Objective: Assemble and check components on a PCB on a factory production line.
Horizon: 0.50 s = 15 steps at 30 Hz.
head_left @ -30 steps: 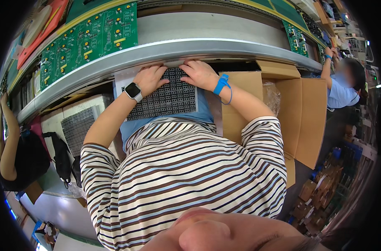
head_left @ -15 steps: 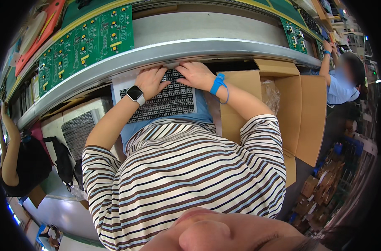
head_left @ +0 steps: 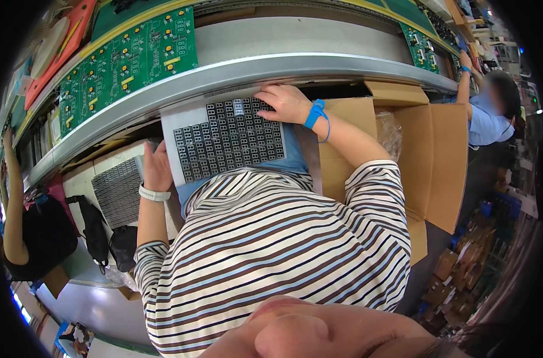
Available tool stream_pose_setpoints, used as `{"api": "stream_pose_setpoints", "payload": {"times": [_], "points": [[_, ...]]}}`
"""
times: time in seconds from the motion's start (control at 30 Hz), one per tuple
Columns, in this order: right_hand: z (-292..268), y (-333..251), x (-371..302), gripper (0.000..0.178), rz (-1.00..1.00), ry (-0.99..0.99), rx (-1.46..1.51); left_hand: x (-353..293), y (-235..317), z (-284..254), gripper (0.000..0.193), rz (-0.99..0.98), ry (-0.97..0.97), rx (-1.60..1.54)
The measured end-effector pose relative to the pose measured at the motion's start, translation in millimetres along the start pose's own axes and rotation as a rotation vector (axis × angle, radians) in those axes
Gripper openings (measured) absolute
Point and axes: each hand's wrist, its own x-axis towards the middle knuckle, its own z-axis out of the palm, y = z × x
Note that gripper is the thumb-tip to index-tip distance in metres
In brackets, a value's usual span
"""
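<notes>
On my lap lies a white foam sheet [head_left: 191, 116] carrying rows of black seven-segment displays [head_left: 230, 140]. One display [head_left: 238, 107] in the upper rows looks paler than its neighbours. My right hand [head_left: 288, 104] rests at the sheet's upper right corner, thumb and fingers apart over the displays, with no held part visible. My left hand [head_left: 157, 168] is off the sheet, just beyond its left edge, fingers stretched out and holding nothing that I can see.
A metal rail [head_left: 241, 67] edges the line ahead, with a large green circuit board [head_left: 128, 65] beyond it. An open cardboard box [head_left: 447, 161] stands at my right. Another display sheet [head_left: 117, 192] lies at my left. Co-workers are on both sides, one in a blue shirt [head_left: 489, 124].
My left hand has left the sheet's upper edge and moved left and nearer. My right hand has shifted slightly right, staying at the upper corner. More of the displays now show.
</notes>
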Motion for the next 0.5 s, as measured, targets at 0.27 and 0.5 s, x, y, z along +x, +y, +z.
{"api": "stream_pose_setpoints", "payload": {"times": [0.27,0.5], "points": [[-4,-8,-2,0.041,-0.004,0.083,0.133,35,-13,-8,0.058,-0.119,-0.114,-0.196],[-10,-6,-19,0.055,0.159,-0.01,0.184,54,-28,-19,0.057,-0.195,-0.122,-0.22]]}}
